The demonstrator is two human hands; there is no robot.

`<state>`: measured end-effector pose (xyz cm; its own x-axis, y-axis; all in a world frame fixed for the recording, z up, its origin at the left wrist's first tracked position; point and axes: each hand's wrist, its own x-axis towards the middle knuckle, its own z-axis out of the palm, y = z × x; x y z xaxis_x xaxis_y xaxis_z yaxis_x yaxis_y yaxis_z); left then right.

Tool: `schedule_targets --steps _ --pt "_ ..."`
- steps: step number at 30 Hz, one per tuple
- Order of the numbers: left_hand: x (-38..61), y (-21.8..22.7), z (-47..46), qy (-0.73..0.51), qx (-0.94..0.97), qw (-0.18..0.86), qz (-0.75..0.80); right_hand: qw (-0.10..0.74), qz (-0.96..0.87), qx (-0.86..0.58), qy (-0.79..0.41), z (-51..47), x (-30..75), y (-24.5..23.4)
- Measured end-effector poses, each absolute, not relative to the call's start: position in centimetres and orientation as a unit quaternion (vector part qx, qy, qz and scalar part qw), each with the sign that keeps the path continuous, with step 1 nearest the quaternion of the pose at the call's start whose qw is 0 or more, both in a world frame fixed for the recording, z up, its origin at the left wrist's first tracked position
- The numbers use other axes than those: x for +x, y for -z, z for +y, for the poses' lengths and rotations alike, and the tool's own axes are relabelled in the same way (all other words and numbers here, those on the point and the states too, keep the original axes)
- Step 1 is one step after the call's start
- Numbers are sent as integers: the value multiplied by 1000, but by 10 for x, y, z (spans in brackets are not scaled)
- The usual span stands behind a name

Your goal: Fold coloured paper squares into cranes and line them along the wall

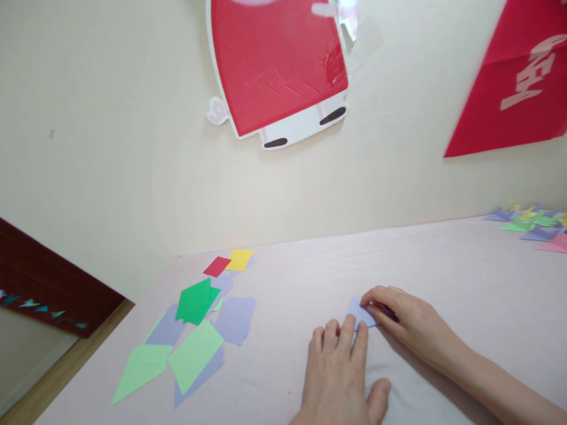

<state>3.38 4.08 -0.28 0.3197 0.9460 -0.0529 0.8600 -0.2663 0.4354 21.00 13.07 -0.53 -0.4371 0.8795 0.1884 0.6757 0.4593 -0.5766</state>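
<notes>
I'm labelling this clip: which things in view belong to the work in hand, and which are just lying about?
In hand:
lavender paper, touched by left hand and right hand

Apparently not in use:
loose coloured sheets at left, untouched
folded paper pieces, far right
red wall decorations

Big red cartoon sticker (279, 65) on the wall (133, 147) at 12 o'clock, red poster (509, 74) at 2, dark reddish door (66, 283), maybe, around 9.

The person's left grip (337, 375) and right grip (407, 321) were bare and slender-fingered; the right forearm (496, 373), too, was bare and slim.
</notes>
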Motion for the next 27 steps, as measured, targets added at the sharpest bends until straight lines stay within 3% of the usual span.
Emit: schedule_targets --steps 27 --pt "36 -6 43 -108 814 98 562 213 -830 -490 -159 117 200 -4"
